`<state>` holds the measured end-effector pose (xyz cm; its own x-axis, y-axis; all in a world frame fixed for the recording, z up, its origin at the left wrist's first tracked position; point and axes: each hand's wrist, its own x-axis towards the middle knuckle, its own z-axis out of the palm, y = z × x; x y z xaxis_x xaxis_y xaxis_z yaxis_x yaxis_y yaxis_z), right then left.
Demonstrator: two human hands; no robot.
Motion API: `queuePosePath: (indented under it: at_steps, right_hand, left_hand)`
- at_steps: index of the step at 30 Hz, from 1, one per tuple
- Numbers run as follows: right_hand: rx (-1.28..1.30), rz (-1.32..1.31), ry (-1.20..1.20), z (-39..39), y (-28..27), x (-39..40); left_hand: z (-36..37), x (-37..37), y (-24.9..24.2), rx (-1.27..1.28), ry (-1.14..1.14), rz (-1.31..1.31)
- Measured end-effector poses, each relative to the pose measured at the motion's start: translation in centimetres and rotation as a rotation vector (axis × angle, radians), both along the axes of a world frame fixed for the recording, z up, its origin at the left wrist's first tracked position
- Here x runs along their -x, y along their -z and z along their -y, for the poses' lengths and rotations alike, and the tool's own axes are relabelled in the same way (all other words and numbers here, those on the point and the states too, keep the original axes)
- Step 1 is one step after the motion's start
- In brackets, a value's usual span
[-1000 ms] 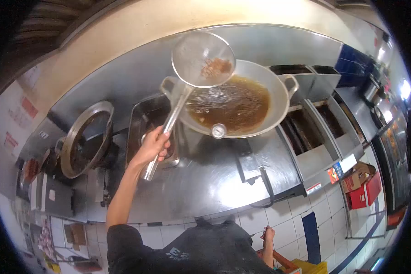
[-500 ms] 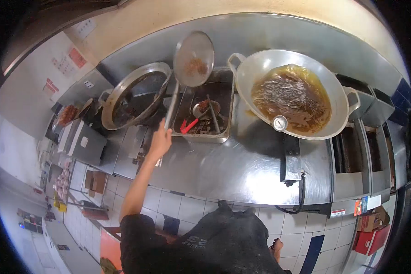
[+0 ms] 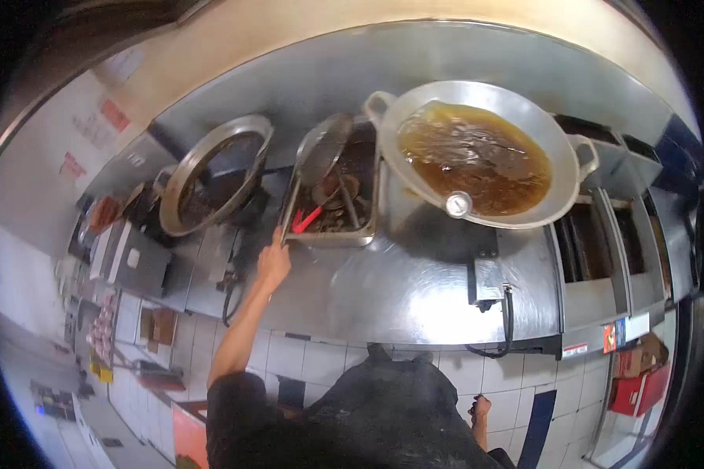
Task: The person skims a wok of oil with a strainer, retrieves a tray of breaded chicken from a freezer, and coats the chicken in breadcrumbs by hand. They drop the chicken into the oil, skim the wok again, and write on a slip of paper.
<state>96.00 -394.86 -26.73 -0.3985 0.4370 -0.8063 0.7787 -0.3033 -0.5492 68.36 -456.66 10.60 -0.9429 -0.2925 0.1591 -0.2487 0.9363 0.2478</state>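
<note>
My left hand (image 3: pixel 274 266) is closed round the handle of a large round skimmer (image 3: pixel 321 152). The skimmer's wire bowl is tilted on edge above a rectangular metal pan (image 3: pixel 365 236). Dark residue lies in that pan, along with a smaller strainer (image 3: pixel 341 193) that has reddish bits in it and a red-handled tool (image 3: pixel 305 220). My right hand (image 3: pixel 482 406) hangs low beside my body, fingers curled; something small and dark shows at it, too small to name.
Right of the pan stands a wide two-handled wok (image 3: pixel 438 211) of brown oil, a dial thermometer (image 3: pixel 459 205) at its rim. Another wok (image 3: pixel 176 223) with dark contents sits left. Fryer wells (image 3: pixel 594 301) line the steel counter's (image 3: pixel 368 301) right end.
The skimmer has come down and tipped from facing me to on edge over the pan. Reddish crumbs seen on its mesh before no longer show there. My view has shifted slightly.
</note>
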Motion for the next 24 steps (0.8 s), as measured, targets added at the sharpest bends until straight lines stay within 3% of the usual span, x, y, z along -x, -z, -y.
queuePosePath:
  at_steps: [6, 9, 13, 15, 17, 20, 24]
  right_hand:
    - [-0.039, 0.044, 0.017, 0.2, -1.2, -1.4]
    - [-0.071, 0.046, -0.027, 0.0, -1.2, -0.9]
    - [-0.065, -0.037, 0.046, -0.5, -0.4, -0.7]
    - [-0.063, -0.063, 0.046, -0.6, 0.3, -0.5]
    - [-0.082, -0.205, 0.062, -1.5, 2.8, -0.6]
    - [-0.035, -0.124, 0.049, -1.4, 4.0, 0.1]
    - [0.018, -0.145, 0.032, -1.1, 2.9, -1.9]
  left_hand:
    - [-4.8, 0.4, -3.2, -0.152, -0.077, -0.169]
    - [-7.5, 1.7, -7.4, -0.213, 0.021, -0.311]
    - [-11.7, 4.1, -13.1, -0.252, 0.051, -0.263]
    - [-11.9, 6.4, -13.0, -0.171, 0.225, -0.396]
    - [-15.1, 6.9, -15.8, -0.284, 0.297, -0.259]
    - [-16.1, 9.8, -15.8, -0.174, 0.333, -0.089]
    - [-17.3, 12.8, -13.9, -0.038, 0.427, -0.093]
